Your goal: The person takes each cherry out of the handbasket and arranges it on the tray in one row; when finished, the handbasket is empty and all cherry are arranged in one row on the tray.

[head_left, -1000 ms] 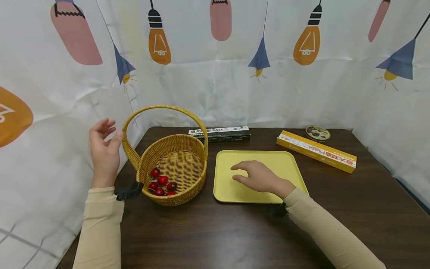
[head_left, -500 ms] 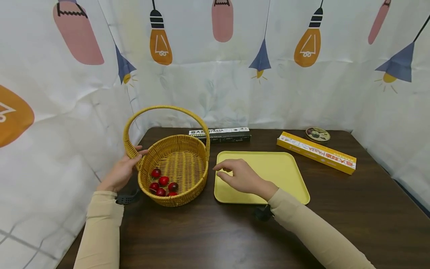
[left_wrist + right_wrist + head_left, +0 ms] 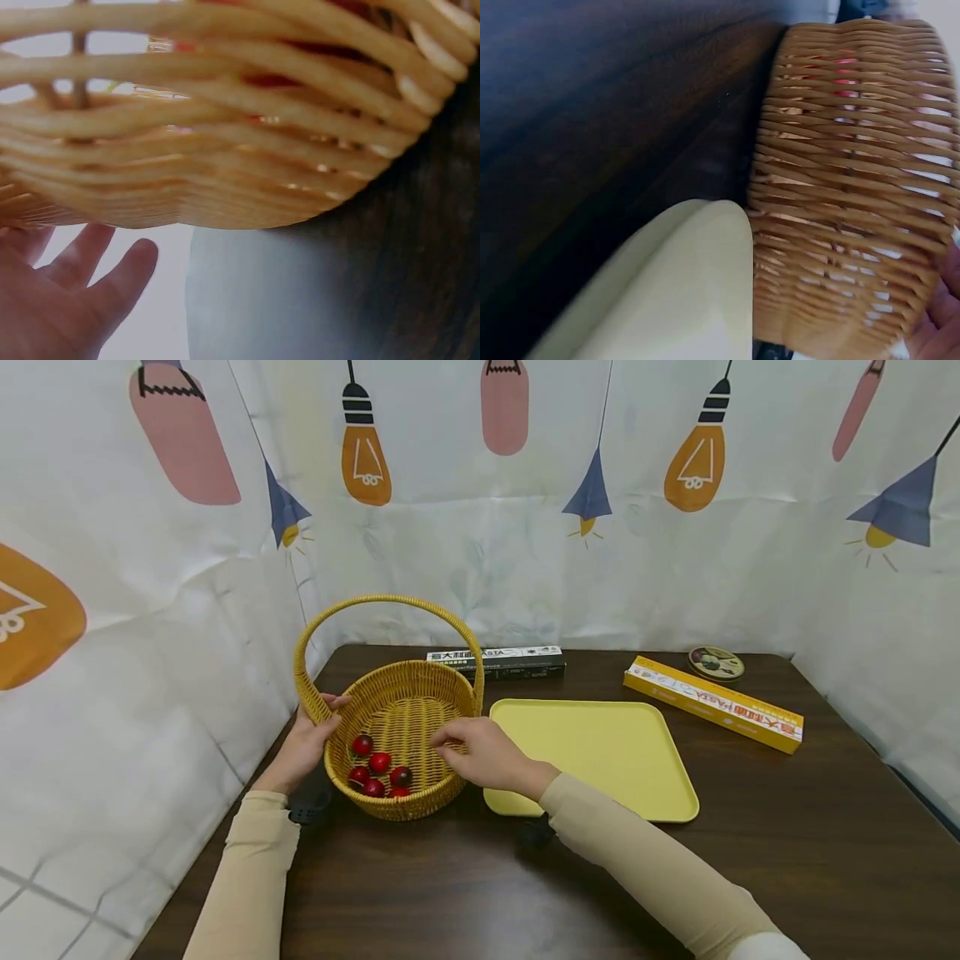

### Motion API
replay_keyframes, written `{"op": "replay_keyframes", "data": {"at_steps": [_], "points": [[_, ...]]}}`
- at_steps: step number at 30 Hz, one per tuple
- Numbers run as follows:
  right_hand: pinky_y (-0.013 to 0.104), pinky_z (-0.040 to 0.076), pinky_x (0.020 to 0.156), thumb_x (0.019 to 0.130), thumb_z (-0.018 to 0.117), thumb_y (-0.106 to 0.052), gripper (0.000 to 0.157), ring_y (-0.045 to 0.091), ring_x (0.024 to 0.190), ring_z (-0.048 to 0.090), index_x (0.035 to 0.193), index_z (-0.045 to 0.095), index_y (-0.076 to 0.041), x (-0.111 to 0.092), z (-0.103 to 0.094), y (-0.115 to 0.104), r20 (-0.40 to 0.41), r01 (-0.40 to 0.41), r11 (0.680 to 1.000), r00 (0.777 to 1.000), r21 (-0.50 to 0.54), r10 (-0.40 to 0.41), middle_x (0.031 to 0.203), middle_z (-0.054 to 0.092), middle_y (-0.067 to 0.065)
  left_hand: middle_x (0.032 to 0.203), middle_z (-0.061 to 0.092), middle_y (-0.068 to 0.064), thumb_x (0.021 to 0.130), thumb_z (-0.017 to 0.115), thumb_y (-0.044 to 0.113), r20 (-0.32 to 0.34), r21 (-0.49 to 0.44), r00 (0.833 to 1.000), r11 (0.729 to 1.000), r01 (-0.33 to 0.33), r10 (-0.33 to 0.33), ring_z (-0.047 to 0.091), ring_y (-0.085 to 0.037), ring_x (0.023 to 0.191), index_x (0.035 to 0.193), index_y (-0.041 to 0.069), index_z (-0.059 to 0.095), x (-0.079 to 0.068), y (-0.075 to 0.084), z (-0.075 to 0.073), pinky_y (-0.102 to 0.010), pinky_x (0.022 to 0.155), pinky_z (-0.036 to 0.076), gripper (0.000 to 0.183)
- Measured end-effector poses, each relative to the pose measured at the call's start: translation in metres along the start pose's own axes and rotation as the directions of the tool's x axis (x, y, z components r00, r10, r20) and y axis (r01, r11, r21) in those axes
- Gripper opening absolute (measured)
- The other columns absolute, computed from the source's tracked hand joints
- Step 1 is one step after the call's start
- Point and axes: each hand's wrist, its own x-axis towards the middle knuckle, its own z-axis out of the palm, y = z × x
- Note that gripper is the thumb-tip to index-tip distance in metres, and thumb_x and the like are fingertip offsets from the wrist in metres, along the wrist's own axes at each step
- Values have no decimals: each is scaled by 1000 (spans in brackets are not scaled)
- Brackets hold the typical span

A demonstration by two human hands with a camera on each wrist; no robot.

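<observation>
Over the dark bench (image 3: 450,893) I watch the wicker basket (image 3: 408,811), standing just left of the yellow tray (image 3: 600,760). My left grip (image 3: 298,750) holds the basket at its left side; my right grip (image 3: 483,753), fingers loosely bent and carrying nothing, hovers over its right side, and the red cherries (image 3: 380,763) lie inside, towards the front left

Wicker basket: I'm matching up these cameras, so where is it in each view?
Head: the wicker basket stands left of centre, left of the yellow tray.
Left wrist: its weave fills most of the upper half.
Right wrist: its weave runs top to bottom in the right half.
Shared landmark: the cherries inside it, glimpsed as red through the weave in both wrist views.
</observation>
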Motion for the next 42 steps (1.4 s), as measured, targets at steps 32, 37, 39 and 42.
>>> {"op": "replay_keyframes", "data": {"at_steps": [32,37,39,42], "points": [[21,46,87,86,75,-23,32,4,101,59,118,71,-23,61,30,-6,516,-1,990,854,-140,74,112,68,-14,136,53,-20,97,35,-4,-308,-48,949,997,58,-70,41,-29,135,120,10,34,6,-8,24,-47,110,29,27],[18,45,85,86,73,-15,30,4,99,59,115,72,-20,63,30,-6,534,12,997,845,-80,32,108,69,-13,135,54,-20,96,35,-5,-308,-38,949,997,63,-71,41,-29,135,118,10,35,5,-9,23,-46,109,32,27],[18,45,86,87,72,-14,29,4,99,59,115,72,-19,63,30,-6,539,11,997,842,-79,33,107,69,-12,136,53,-20,97,35,-4,-304,-35,950,997,66,-73,41,-29,135,119,9,34,5,-9,23,-42,108,33,26],[19,45,86,87,72,-16,28,4,97,59,115,71,-19,64,32,-4,540,5,996,841,-93,46,105,69,-11,137,52,-21,97,35,-4,-301,-35,950,997,72,-79,41,-28,135,121,5,33,5,-8,23,-39,107,34,26]]}}
